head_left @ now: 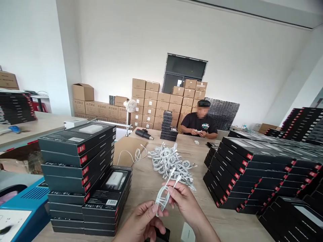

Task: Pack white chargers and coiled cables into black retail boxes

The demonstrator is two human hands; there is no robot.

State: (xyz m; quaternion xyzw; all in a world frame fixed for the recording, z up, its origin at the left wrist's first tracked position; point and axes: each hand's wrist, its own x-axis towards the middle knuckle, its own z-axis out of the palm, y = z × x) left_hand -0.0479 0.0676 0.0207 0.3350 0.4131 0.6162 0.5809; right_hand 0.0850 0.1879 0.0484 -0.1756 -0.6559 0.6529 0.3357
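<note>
A coiled white charging cable is held up between my two hands. My left hand pinches the lower end of the coil. At the upper part, near the two plugs, my right hand grips it between thumb and fingers. Beyond my hands lies a heap of coiled white cables on the wooden table. A white power adapter sits under my right wrist. Below my left hand is a black object, mostly hidden by my fingers.
Stacked black boxes stand at the left, some showing white adapters, with more stacked black boxes at the right. A heat gun and a loose cable lie farther back. Across the table sits a co-worker. A blue machine fills the lower left.
</note>
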